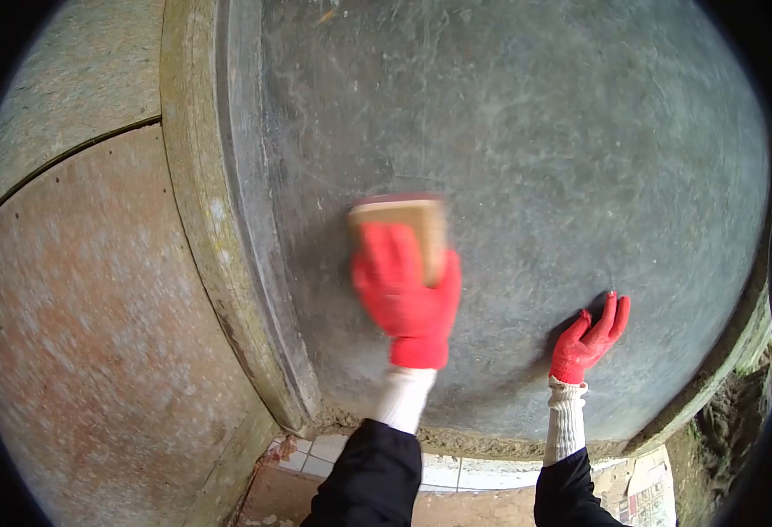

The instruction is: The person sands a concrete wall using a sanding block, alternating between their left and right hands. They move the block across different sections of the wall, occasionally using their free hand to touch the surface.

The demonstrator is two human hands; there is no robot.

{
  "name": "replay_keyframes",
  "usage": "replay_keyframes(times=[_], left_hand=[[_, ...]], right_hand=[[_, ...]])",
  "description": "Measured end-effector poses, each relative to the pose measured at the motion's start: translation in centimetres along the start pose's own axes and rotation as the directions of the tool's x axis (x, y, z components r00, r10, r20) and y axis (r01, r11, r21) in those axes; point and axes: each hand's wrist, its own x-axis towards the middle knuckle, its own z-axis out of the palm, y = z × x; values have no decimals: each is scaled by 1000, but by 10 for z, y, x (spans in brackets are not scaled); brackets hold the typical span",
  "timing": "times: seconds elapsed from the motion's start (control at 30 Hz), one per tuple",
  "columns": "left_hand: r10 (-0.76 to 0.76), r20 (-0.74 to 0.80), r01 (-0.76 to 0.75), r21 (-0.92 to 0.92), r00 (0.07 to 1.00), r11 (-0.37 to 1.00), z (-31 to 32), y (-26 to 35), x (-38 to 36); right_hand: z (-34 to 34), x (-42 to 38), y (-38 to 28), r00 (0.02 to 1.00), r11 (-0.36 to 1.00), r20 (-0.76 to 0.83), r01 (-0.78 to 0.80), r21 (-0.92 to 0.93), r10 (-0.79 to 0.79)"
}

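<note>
A tan block [399, 215] with a dark reddish edge lies against the grey wall surface [509, 149], left of the middle. My left hand [406, 285], in a red glove with a white cuff, is wrapped round this block; hand and block are blurred. Lower on the right, my right hand [590, 341], also in a red glove, rests its fingertips on the grey surface. Its fingers are apart and nothing is in them.
A wooden frame post [215, 211] borders the grey surface on the left, beside a reddish-brown panel [87, 299]. Along the bottom are white tiles [439, 474] and a printed paper [649, 492]. A ledge [711, 378] curves along the lower right.
</note>
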Motion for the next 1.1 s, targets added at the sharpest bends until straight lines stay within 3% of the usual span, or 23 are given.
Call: replay_keyframes(times=[0.03,0.1,0.2,0.27,0.3,0.33,0.37,0.4,0.47,0.5,0.53,0.57,0.6,0.63,0.67,0.77,0.8,0.83,0.87,0.93,0.97,1.03,1.1], left_hand=[[66,165,-57,-59,984,997,-6,24,-5],[295,213,-227,-294,931,928,-2,55,-26],[288,180,-218,-331,941,918,2,56,-31],[63,169,-45,-107,984,993,-10,39,-9],[-291,150,328,-414,945,849,4,22,-9],[-326,-34,314,-187,945,931,3,1,-2],[-524,-23,498,-280,851,821,3,-14,8],[-516,-7,494,-277,857,824,3,-8,6],[-361,0,361,5,932,932,3,12,-4],[-165,-20,163,-66,986,984,5,33,-12],[-99,192,119,-94,976,988,2,58,-24],[89,194,-44,-225,977,973,3,81,-38],[330,280,-227,-343,901,911,7,97,-57],[410,172,-313,-411,895,856,20,111,-81],[376,178,-265,-448,909,854,22,116,-88],[270,231,-205,-272,935,940,-2,91,-44],[37,221,15,-231,975,973,-6,79,-27],[-282,256,372,-455,925,809,6,56,-15],[-400,246,468,-517,883,717,-5,42,5],[-577,-14,565,-183,817,805,2,16,11],[-452,-21,448,-108,892,888,12,8,-4],[-345,115,356,-93,932,930,7,56,-14],[-172,180,209,-219,969,953,4,85,-32]], right_hand=[[0,0,-2,1000,1000,-13,-11,-5,11],[-1,-1,-3,1000,1000,-13,-13,-16,13],[-4,2,1,999,1000,-35,-9,24,9],[-9,-2,10,998,995,30,58,76,-60],[-11,-5,13,995,992,62,76,99,-83],[-11,-5,13,996,994,61,67,91,-72],[-11,-4,11,993,994,76,91,58,-95],[-11,-4,9,989,993,94,112,22,-114],[-9,-3,2,994,997,82,78,14,-79],[-8,-3,2,994,996,63,88,23,-89],[-7,-2,2,993,994,48,106,32,-107],[-8,-2,1,994,994,41,100,46,-101],[-8,-6,4,992,993,56,108,45,-111],[-8,-10,9,999,983,45,9,182,-17],[-8,-9,14,996,945,47,-87,317,76],[-34,3,22,994,952,102,-74,296,46],[-40,7,30,992,940,117,-91,330,55],[-46,13,36,994,939,92,-82,333,54],[-49,19,38,995,942,77,-79,327,56],[-58,27,30,992,953,123,-25,302,-13],[-58,29,9,972,914,235,-113,390,20],[-50,38,-45,899,916,285,238,322,-333],[-25,26,-84,779,861,391,364,356,-491]])
